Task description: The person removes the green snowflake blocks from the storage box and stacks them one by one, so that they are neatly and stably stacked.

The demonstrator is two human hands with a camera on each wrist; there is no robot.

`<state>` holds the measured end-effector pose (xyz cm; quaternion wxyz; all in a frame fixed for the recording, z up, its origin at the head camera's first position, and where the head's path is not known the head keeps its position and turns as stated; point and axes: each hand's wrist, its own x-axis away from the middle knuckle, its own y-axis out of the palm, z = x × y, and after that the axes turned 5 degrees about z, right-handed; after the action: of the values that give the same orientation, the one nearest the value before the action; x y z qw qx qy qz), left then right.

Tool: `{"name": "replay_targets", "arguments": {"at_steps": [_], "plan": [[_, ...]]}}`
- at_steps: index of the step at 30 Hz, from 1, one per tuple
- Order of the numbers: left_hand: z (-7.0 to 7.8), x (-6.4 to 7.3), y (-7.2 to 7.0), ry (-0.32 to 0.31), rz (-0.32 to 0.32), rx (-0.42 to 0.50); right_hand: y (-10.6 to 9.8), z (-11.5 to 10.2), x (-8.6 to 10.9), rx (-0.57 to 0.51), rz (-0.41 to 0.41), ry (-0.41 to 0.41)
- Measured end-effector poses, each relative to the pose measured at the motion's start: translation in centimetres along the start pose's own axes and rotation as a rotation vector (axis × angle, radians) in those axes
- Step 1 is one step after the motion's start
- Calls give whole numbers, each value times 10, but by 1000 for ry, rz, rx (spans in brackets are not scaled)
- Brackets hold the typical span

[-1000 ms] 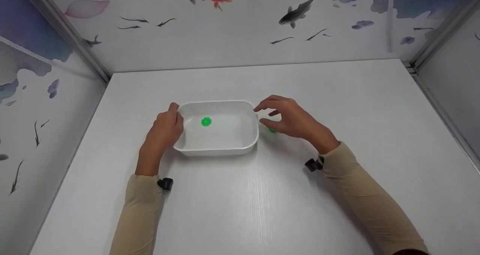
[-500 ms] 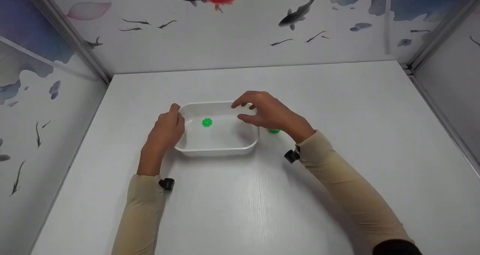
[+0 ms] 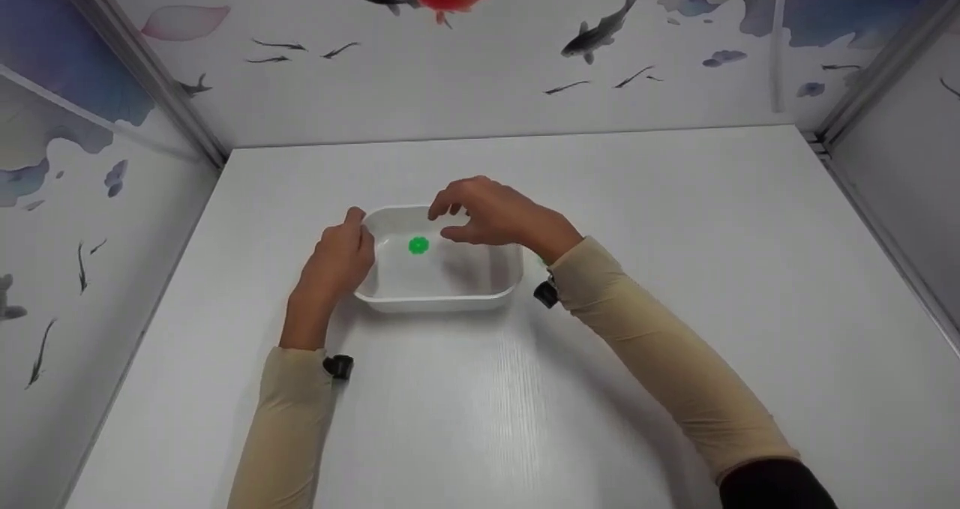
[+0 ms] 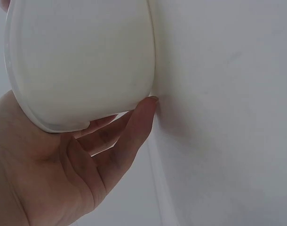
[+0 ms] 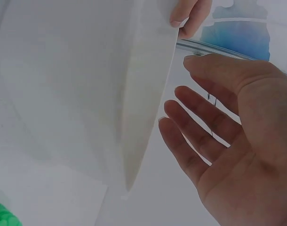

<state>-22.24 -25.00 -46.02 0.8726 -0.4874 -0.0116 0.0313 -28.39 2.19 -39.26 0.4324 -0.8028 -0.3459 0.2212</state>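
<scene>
A white rectangular plastic tray (image 3: 439, 303) with rounded corners stands on the white table. My left hand (image 3: 336, 260) grips its left end; in the left wrist view several fingers (image 4: 141, 117) are curled under that end. A small green flower-shaped piece (image 3: 418, 245) lies on the tray floor, left of centre. My right hand (image 3: 491, 213) hovers over the tray's right half, its fingers loosely bent and thumb apart, with nothing between them. Beside the tray's right end lies more green (image 5: 3, 215), bumpy and cut off in the right wrist view, nearly hidden by my wrist in the head view.
White panels printed with fish and blue-purple washes enclose the table (image 3: 450, 404) at the back and sides. Metal posts (image 3: 150, 67) mark the corners. A small black wrist camera (image 3: 339, 366) is on the left sleeve and another (image 3: 547, 293) on the right.
My right hand has moved left, from beside the tray's right end to above its inside, fingers still apart. The left hand keeps its grip, and the tray and green piece hold their places.
</scene>
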Motion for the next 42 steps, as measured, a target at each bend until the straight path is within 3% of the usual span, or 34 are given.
{"name": "replay_targets", "arguments": {"at_steps": [6,14,27,35,42], "plan": [[0,0,0,3,2,4,7,-8,-21,37,-124,30],[1,0,0,2,-12,3,22,-16,-38,105,-207,64],[-1,0,1,36,-4,21,18,-34,-45,225,-301,131],[-1,0,0,27,3,10,27,-41,-55,229,-336,191],[1,1,-2,28,12,-4,35,-45,-55,301,-347,205]]}}
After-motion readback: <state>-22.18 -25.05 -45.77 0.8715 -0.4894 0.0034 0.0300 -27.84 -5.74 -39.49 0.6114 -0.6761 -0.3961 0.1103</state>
